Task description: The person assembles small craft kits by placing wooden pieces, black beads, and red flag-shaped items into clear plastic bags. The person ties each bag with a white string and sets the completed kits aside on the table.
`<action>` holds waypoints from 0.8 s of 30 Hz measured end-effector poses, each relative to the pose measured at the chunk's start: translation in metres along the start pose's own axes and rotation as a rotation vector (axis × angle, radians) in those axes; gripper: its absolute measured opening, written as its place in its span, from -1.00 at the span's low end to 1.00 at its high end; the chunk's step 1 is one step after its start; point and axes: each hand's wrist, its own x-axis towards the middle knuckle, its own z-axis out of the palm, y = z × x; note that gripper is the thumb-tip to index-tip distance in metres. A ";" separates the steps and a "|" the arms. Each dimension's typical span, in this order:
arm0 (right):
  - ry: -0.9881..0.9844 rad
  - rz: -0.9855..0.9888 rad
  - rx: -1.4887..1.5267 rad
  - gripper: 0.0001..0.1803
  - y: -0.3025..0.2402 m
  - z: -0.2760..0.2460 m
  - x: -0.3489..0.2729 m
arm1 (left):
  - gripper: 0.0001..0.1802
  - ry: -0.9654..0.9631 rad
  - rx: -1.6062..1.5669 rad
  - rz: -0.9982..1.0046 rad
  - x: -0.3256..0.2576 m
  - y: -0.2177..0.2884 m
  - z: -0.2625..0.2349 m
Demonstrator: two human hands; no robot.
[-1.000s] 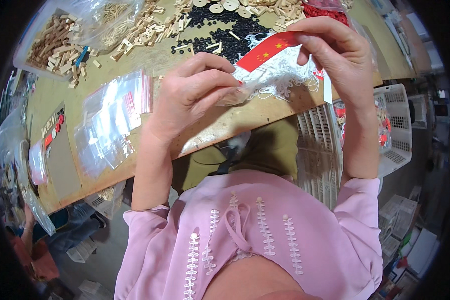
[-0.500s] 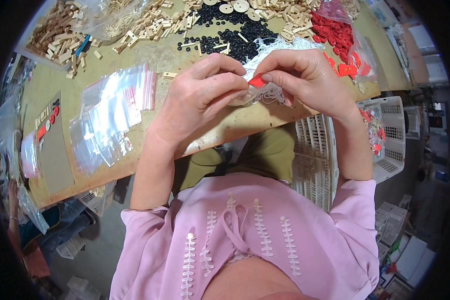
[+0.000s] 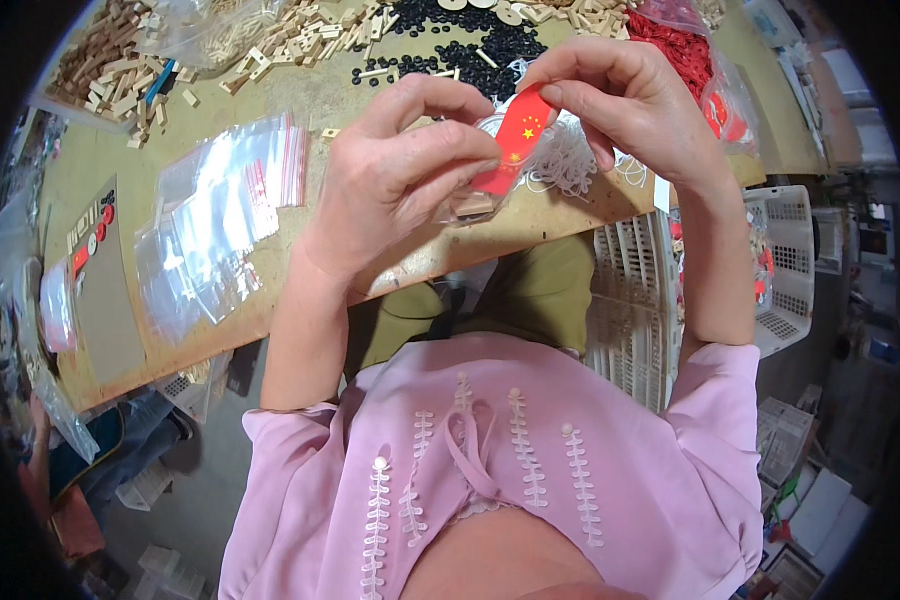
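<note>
Between my two hands is a flat red flag piece [image 3: 522,122] with yellow stars, its lower part behind clear plastic. My right hand [image 3: 635,105] pinches its upper end between thumb and fingers. My left hand [image 3: 395,170] is closed on a small clear plastic bag [image 3: 473,207] around the piece's lower end. Something wooden shows at the bottom of the bag. White strings [image 3: 567,165] lie on the table just beyond and below my right hand.
Flat zip bags [image 3: 220,215] are spread at the left, near a grey card [image 3: 110,290] with sample parts. Wooden blocks [image 3: 300,45], black rings [image 3: 470,50] and red strings [image 3: 670,65] are heaped at the back. White plastic crates [image 3: 630,300] stand below the table edge.
My right hand has moved up and slightly right. The red piece, mostly hidden by my fingers before, now stands in full view with its stars showing.
</note>
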 end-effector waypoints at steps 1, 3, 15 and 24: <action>0.012 -0.003 -0.034 -0.82 0.002 0.001 0.003 | -0.83 -0.015 -0.017 -0.036 0.000 0.001 -0.002; 0.065 -0.022 -0.122 -0.83 0.002 0.003 0.005 | -0.83 -0.008 0.011 -0.040 0.000 0.000 -0.001; -0.022 0.111 -0.075 -0.87 0.009 0.021 0.000 | -0.83 -0.046 0.076 -0.106 -0.004 -0.003 -0.001; -0.216 0.238 0.128 -0.83 0.010 0.025 -0.010 | -0.85 -0.008 0.074 -0.070 -0.001 -0.003 0.004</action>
